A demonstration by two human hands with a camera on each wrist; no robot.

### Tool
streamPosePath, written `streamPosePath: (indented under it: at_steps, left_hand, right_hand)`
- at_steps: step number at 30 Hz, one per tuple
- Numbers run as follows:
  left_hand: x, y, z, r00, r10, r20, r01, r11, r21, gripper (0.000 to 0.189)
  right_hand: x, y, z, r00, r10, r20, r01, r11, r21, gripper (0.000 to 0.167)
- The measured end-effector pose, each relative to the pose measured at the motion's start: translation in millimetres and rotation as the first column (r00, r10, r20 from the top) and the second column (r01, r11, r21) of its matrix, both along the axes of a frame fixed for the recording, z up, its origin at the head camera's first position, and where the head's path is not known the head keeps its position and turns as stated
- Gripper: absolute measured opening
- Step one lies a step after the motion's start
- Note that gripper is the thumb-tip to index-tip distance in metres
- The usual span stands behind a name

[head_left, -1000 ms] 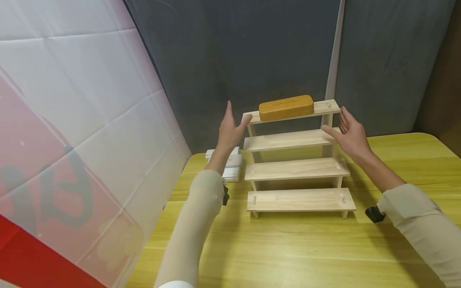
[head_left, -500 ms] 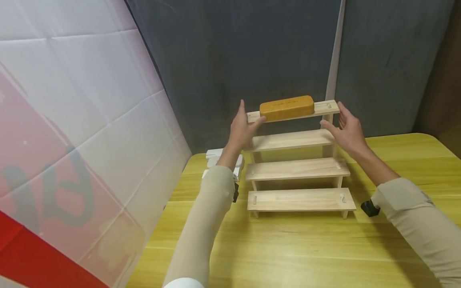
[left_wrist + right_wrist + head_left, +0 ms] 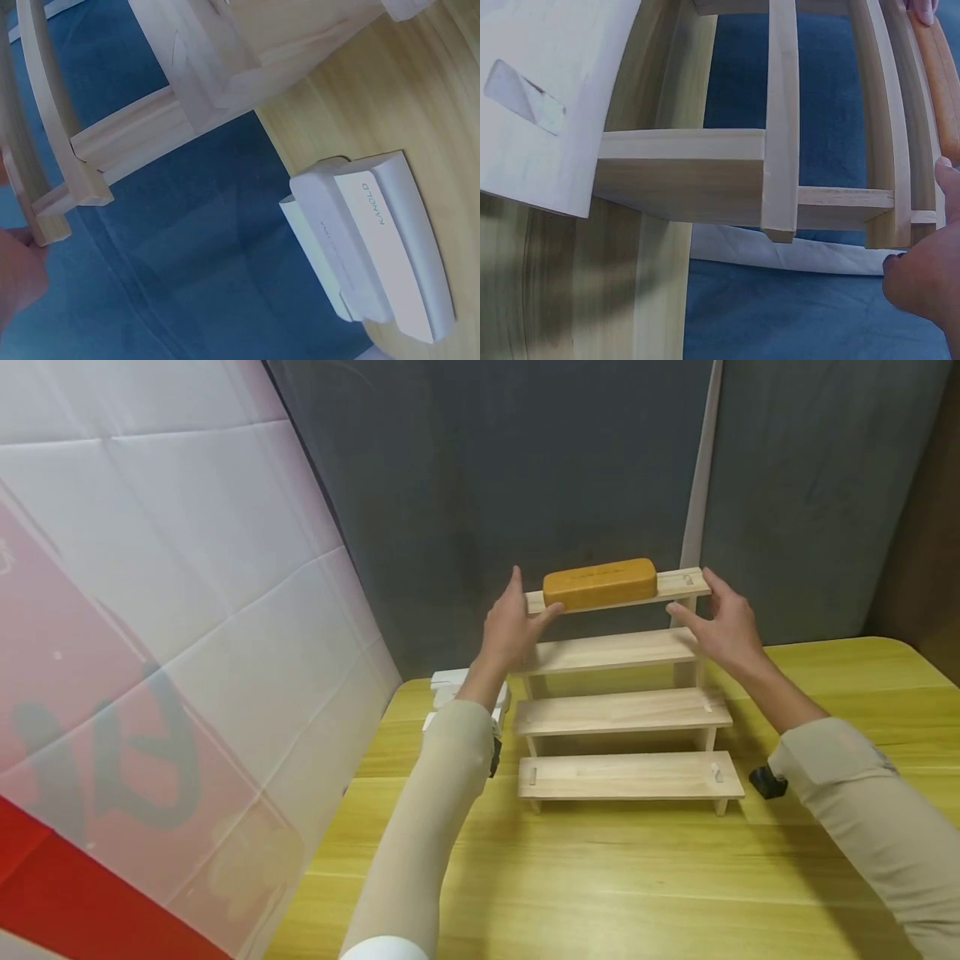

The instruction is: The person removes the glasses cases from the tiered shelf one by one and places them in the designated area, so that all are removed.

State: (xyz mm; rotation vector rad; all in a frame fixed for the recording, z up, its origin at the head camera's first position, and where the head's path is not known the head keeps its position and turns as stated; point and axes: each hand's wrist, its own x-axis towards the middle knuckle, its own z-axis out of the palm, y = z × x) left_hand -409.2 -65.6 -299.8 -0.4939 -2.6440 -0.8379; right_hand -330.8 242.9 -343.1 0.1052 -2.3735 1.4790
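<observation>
A four-step wooden display stand (image 3: 622, 710) stands on the table, and on its top board lies an orange-brown oblong case (image 3: 600, 585) with faint lettering. My left hand (image 3: 506, 627) grips the left end of the top board, its thumb in front, right at the case's lower left corner. At the opposite end my right hand (image 3: 726, 625) holds the board, thumb in front and fingers round the end. The right wrist view shows the right hand (image 3: 930, 270) at the end of the topmost board, with the orange case (image 3: 939, 82) beyond. Both hands' far fingers are partly hidden.
White oblong boxes (image 3: 375, 247), one printed KANOLD, lie on the yellow wood-grain table (image 3: 600, 877) left of the stand, partly behind the left forearm. A dark curtain (image 3: 487, 468) hangs close behind, and a white printed sheet (image 3: 187, 543) rises at the left.
My left hand has moved right onto the left end of the top board. My right hand has shifted slightly left and closed in on the right end. The stand and case stay put.
</observation>
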Motion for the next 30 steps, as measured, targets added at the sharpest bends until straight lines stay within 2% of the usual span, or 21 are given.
streamPosePath:
  at_steps: [6, 15, 22, 30]
  left_hand:
    - [0.9, 6.3, 5.0, 0.999, -0.039, -0.008, 0.039, 0.999, 0.011, 0.111]
    - [1.5, 20.4, 9.7, 0.997, -0.060, 0.043, 0.060, 0.998, 0.017, 0.114]
    - [1.6, 24.8, 9.9, 0.994, -0.065, 0.085, 0.062, 0.997, 0.035, 0.111]
    - [1.4, 24.0, 7.1, 0.993, -0.070, 0.096, 0.065, 0.996, 0.060, 0.103]
  right_hand:
    - [-3.4, 3, 3.6, 1.000, -0.002, 0.026, 0.001, 0.998, 0.056, 0.094]
    - [-5.5, 4, 9.9, 0.998, 0.000, 0.063, -0.005, 0.997, 0.083, 0.094]
    - [-6.9, 5, 12.5, 0.997, -0.013, 0.075, 0.005, 0.995, 0.103, 0.093]
    - [-9.3, 4, 12.7, 0.997, -0.023, 0.074, 0.014, 0.992, 0.122, 0.092]
